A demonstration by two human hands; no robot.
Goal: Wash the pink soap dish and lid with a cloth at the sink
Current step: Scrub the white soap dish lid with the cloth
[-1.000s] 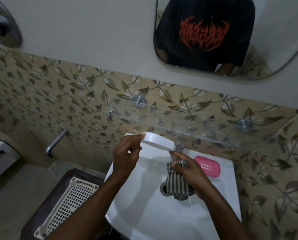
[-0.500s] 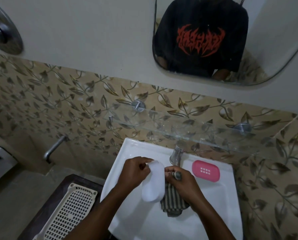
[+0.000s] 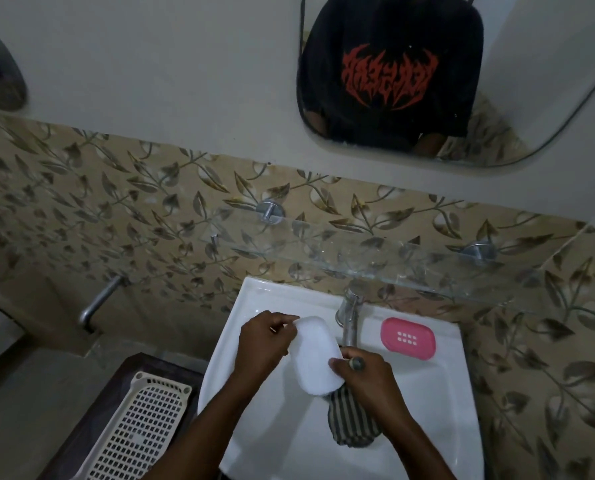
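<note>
My left hand (image 3: 264, 344) grips the white oval lid (image 3: 315, 355) by its far left edge and holds it flat over the basin. My right hand (image 3: 365, 379) holds a striped grey cloth (image 3: 351, 424), which hangs down into the bowl; its thumb rests on the lid's right edge. The pink soap dish (image 3: 408, 337), with small drain holes in the middle, lies on the sink's back right ledge, apart from both hands. The chrome tap (image 3: 349, 317) stands just behind the lid.
The white sink (image 3: 427, 427) fills the lower middle. A glass shelf (image 3: 393, 268) juts out above the tap. A cream perforated basket (image 3: 140, 431) lies on a dark stand at the left. A wall spout (image 3: 98, 303) and a mirror (image 3: 427, 81) are on the wall.
My left hand brought the lid down from shelf height to just over the basin. My right hand with the cloth closed in on its right edge. The view shifted slightly.
</note>
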